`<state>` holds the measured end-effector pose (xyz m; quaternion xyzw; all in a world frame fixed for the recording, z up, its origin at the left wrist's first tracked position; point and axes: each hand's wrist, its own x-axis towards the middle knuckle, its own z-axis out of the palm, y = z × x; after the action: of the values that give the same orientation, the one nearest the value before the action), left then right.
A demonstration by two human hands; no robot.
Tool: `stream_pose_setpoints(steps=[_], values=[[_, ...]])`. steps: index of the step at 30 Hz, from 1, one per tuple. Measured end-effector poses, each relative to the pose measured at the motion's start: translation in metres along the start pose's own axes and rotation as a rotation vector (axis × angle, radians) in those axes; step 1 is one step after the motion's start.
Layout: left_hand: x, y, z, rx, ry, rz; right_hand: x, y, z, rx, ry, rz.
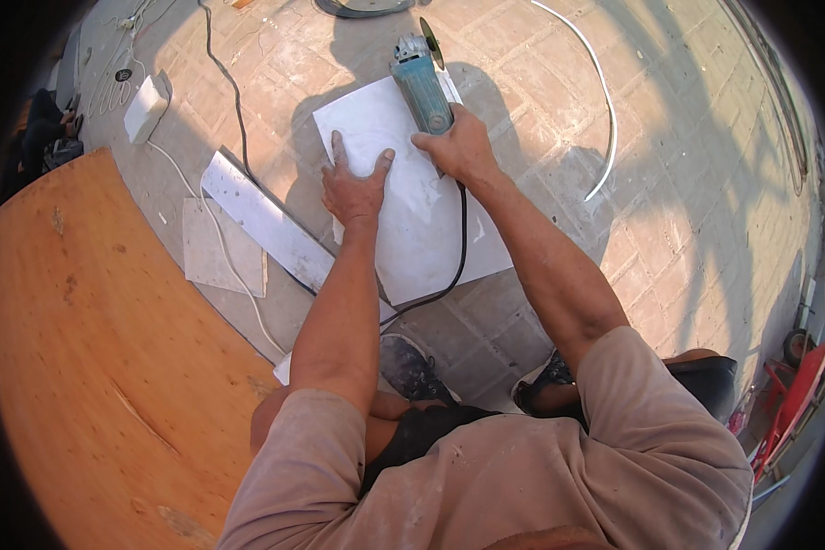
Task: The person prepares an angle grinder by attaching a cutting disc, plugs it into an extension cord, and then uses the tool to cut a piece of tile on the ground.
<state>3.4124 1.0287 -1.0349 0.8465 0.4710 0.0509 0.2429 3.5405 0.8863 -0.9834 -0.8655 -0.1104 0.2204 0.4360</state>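
Observation:
A teal angle grinder (423, 92) is gripped by its rear end in my right hand (463, 145). Its thin cutting disc (432, 42) points away from me, at the far edge of a white tile (422, 229). My left hand (353, 191) lies on the tile's left part with thumb and fingers spread, pressing on it. The grinder's black cord (462, 243) runs from under my right hand across the tile toward my feet. Whether the disc touches the tile or is spinning, I cannot make out.
A long white strip of tile (266, 220) and a square piece (218, 247) lie to the left. Beyond them stands a large wooden board (110, 357). White and dark cables cross the brick paving (541, 82). A curved white tube (605, 101) lies right; a red wheelbarrow (788, 403) stands far right.

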Motion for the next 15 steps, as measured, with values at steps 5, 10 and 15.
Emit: stream_pose_setpoints(steps=[5,10,15], values=[[-0.001,0.000,0.001,0.008,0.021,0.005,-0.004,0.002,0.000,-0.020,0.000,0.014],[-0.001,0.001,-0.001,0.003,0.000,-0.007,-0.009,0.002,-0.002,-0.018,-0.013,0.019],[-0.001,0.001,-0.001,0.005,-0.016,-0.014,-0.018,0.003,-0.004,0.014,-0.016,0.036]])
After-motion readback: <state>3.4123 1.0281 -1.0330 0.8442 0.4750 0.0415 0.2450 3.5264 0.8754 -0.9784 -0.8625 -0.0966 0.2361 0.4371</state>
